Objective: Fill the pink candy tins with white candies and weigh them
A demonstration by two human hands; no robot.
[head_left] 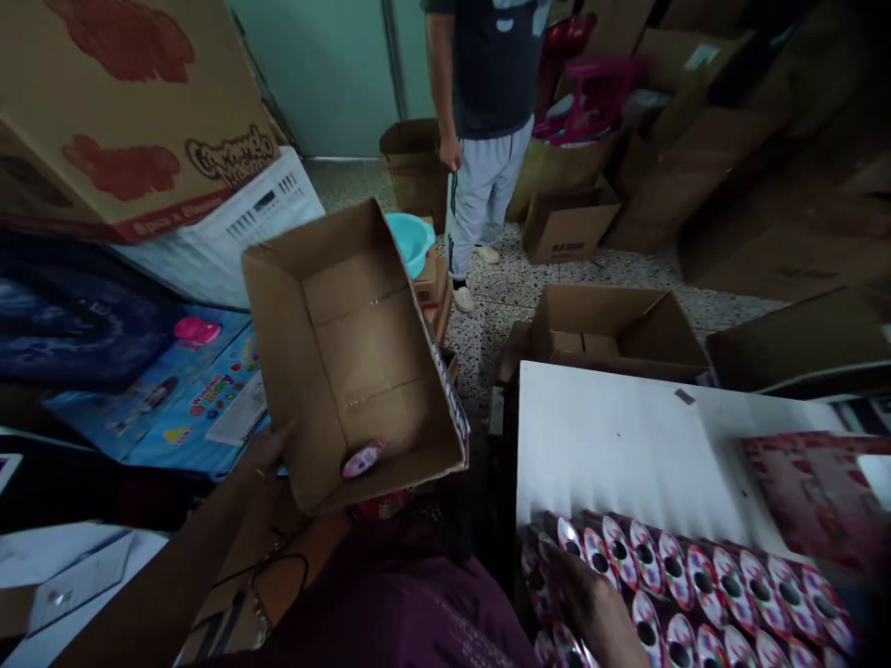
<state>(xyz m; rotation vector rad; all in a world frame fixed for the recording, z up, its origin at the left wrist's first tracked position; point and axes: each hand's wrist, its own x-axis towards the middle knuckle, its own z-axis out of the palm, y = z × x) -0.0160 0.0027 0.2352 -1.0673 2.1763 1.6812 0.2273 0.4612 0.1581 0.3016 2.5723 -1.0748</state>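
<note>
The open box (362,357) is matt cardboard, the small packs (702,560) glossy.

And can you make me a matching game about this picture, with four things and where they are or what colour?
1. Left hand
2. Right hand
3. Bowl
4. Lone small packet

A. Turquoise
B. Lying inside the open cardboard box
C. Gripping that box's side
D. At the rows of patterned packs on the white table

Right pairs: 1-C, 2-D, 3-A, 4-B

Likely a stockroom: cardboard boxes (132,111) throughout.
</note>
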